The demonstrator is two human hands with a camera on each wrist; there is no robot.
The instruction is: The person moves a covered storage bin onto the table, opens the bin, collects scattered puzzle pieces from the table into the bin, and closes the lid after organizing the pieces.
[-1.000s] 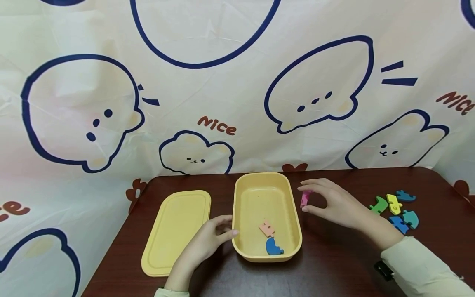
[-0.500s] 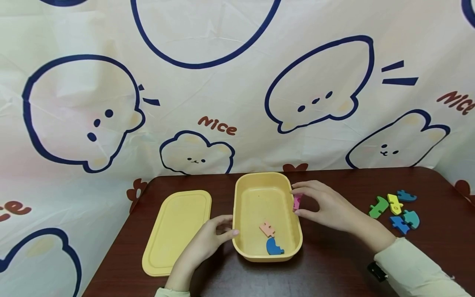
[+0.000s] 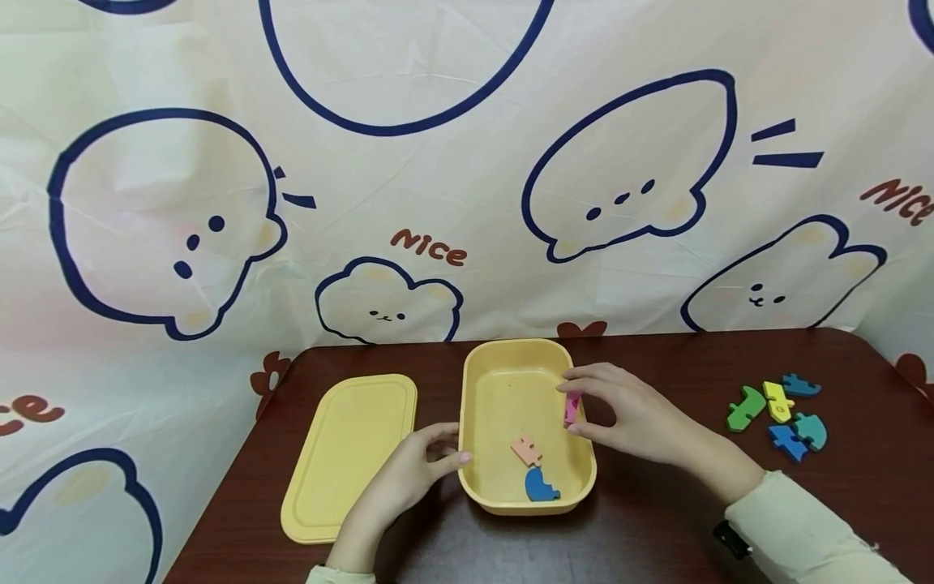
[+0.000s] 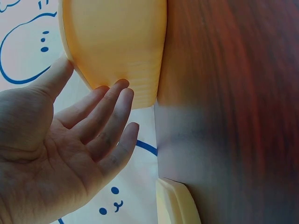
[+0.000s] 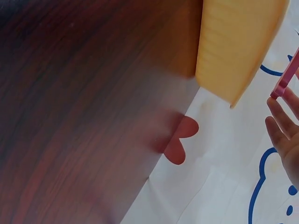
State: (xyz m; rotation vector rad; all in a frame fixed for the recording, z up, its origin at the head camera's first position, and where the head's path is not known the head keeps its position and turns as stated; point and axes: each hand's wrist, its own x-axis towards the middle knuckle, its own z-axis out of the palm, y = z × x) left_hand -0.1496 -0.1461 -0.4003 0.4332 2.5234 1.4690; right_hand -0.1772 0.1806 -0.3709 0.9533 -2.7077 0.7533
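Note:
At the yellow plastic box (image 3: 511, 507), my left hand (image 3: 410, 474) holds the left side. Its thumb lies at the rim and its fingertips (image 4: 122, 84) touch the outer wall. My right hand (image 3: 631, 410) pinches a pink puzzle piece (image 3: 571, 409) between thumb and fingers, over the box's right rim. The piece (image 5: 285, 81) shows above the rim in the right wrist view, where part of the hand is cut off. Inside the box lie a peach puzzle piece (image 3: 526, 451) and a blue puzzle piece (image 3: 541, 485), close together near the front end.
A flat yellow lid (image 3: 350, 454) lies left of the box on the dark wooden table (image 3: 657, 519). Several puzzle pieces lie at the right: green (image 3: 746, 409), yellow (image 3: 777, 401), teal (image 3: 810, 431) and blue (image 3: 787, 442). A printed curtain (image 3: 481, 203) hangs behind.
My right hand has moved left with the pink puzzle piece, from beside the box to over its right rim. The left hand and the box have stayed in place.

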